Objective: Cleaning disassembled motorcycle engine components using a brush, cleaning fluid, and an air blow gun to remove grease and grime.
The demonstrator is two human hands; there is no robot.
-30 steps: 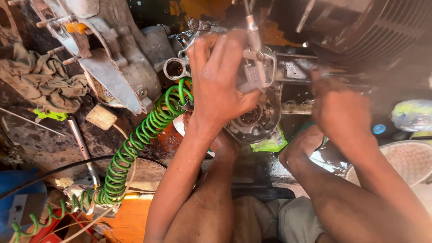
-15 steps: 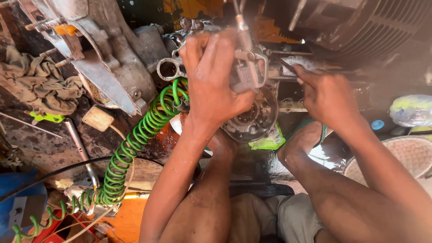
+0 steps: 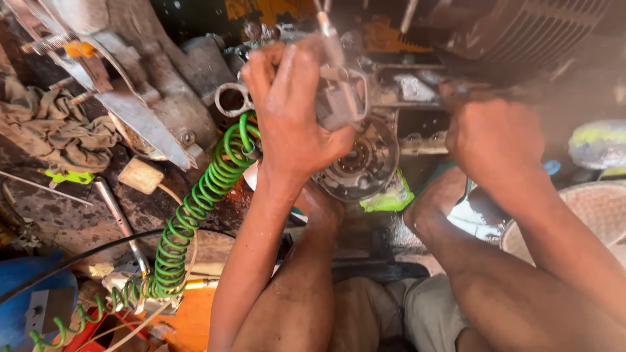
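My left hand (image 3: 293,107) grips a metal air blow gun (image 3: 339,98) fed by a green coiled hose (image 3: 195,208). The gun points at a grimy engine block with a round clutch part (image 3: 362,163) in front of me. My right hand (image 3: 495,140) rests fisted on the engine's right side; whether it holds anything is hidden. My knees are below both arms.
A metal engine cover (image 3: 143,111) lies at the upper left beside a dirty rag (image 3: 59,130). A finned cylinder (image 3: 521,29) is at the upper right. A woven basket (image 3: 587,208) sits right, a blue container (image 3: 32,300) lower left, a green cloth (image 3: 388,195) under the engine.
My left hand has lifted the blow gun a little higher on the engine. My right hand has moved up and closed into a fist against the engine's right side.
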